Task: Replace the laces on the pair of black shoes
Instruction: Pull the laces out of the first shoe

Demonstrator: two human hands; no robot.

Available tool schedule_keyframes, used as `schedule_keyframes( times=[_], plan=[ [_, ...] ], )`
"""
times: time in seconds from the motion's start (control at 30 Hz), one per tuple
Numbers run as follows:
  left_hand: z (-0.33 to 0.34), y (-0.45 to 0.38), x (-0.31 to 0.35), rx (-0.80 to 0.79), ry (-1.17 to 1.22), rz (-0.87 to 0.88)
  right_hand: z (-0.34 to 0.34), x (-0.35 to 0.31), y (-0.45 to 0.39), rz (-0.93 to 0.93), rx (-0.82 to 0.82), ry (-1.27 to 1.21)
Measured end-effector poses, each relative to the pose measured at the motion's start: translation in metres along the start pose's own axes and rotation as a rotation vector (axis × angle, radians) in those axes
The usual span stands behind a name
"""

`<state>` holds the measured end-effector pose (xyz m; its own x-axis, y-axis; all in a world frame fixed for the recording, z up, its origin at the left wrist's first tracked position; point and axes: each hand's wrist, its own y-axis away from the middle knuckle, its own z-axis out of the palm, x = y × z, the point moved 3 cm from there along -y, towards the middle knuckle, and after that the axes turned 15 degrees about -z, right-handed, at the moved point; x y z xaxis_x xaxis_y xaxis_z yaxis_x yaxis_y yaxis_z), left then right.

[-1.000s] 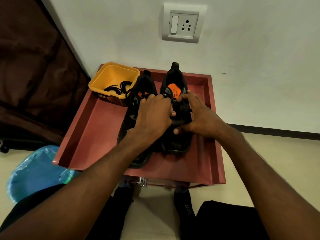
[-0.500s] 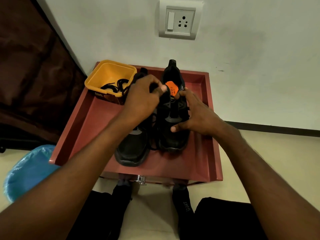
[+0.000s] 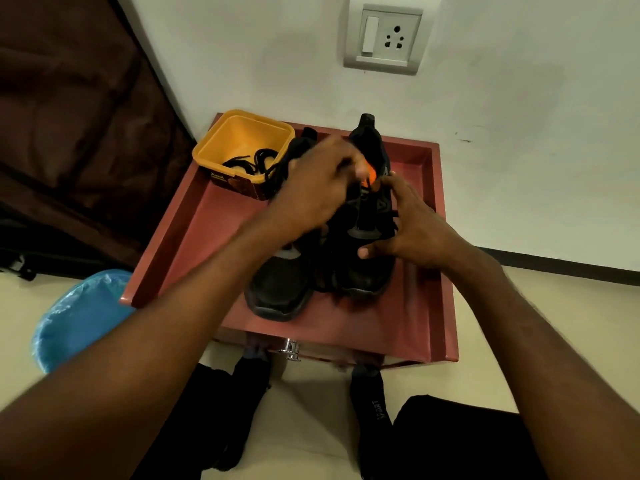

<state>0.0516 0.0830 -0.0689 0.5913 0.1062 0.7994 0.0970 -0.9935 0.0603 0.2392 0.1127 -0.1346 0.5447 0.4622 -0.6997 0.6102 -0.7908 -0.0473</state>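
The right hand (image 3: 412, 226) grips the right black shoe (image 3: 363, 271) to steady it, while at its 10 o'clock the left hand (image 3: 311, 192), blurred, seems to pinch the lace (image 3: 369, 183).

Two black shoes (image 3: 280, 285) (image 3: 367, 271) stand on one red tray (image 3: 194, 244) with one yellow tub (image 3: 239, 140) holding a tangle of spare laces (image 3: 252, 161), as two hands (image 3: 311, 192) (image 3: 412, 226) work above, beside one blue bag (image 3: 76, 317) and below one wall socket (image 3: 384, 38).
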Motion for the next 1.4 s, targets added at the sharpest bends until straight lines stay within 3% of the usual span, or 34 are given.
schedule_keyframes(
  times=[0.07,0.13,0.17,0.23,0.37,0.47,0.57,0.77,0.8,0.9,1.0,1.07,1.13,1.2,1.3,1.4],
  plan=[
    [-0.025,-0.001,0.004,-0.024,0.62,-0.04,0.002,-0.001,0.0,-0.003,-0.015,-0.018],
    [-0.032,0.001,0.004,-0.068,0.943,-0.097,0.002,-0.002,0.0,-0.005,-0.021,-0.013],
    [-0.03,0.001,0.0,-0.046,0.895,-0.137,0.002,-0.002,0.001,-0.005,-0.024,-0.005],
    [-0.019,-0.002,-0.009,0.038,0.452,-0.13,0.002,-0.003,0.001,-0.003,-0.029,0.001],
    [0.013,0.006,-0.018,0.044,-0.331,0.069,0.002,-0.003,0.0,-0.01,-0.035,-0.005],
    [0.022,0.008,-0.016,0.142,-0.579,0.086,0.001,-0.004,0.001,-0.017,-0.038,0.02],
    [0.024,0.007,-0.017,0.177,-0.537,0.025,0.001,-0.004,0.002,-0.016,-0.03,0.021],
    [-0.001,0.001,-0.011,0.147,0.442,-0.246,-0.001,-0.006,0.004,0.003,-0.024,0.047],
    [-0.012,0.0,-0.007,0.18,0.429,-0.232,-0.001,-0.006,0.004,0.006,-0.022,0.041],
    [-0.03,0.004,-0.006,0.278,0.022,-0.151,-0.003,-0.01,0.004,-0.003,-0.032,-0.01],
    [-0.03,0.017,-0.004,0.23,-0.31,-0.14,-0.004,-0.019,0.005,-0.023,0.005,0.003],
    [-0.026,0.02,-0.006,0.182,-0.463,-0.147,-0.007,-0.027,0.004,-0.022,0.12,0.121],
    [-0.021,0.017,-0.013,0.138,-0.514,-0.118,-0.008,-0.033,0.002,-0.028,0.231,0.316],
    [-0.015,0.014,-0.014,0.137,-0.541,0.005,-0.003,-0.039,0.0,-0.044,0.216,0.433],
    [0.004,0.013,-0.012,0.017,-0.646,0.154,0.009,-0.044,0.0,-0.08,0.171,0.399],
    [0.022,0.01,-0.021,-0.065,-0.742,0.102,0.013,-0.047,0.0,-0.09,0.229,0.371]
  ],
)
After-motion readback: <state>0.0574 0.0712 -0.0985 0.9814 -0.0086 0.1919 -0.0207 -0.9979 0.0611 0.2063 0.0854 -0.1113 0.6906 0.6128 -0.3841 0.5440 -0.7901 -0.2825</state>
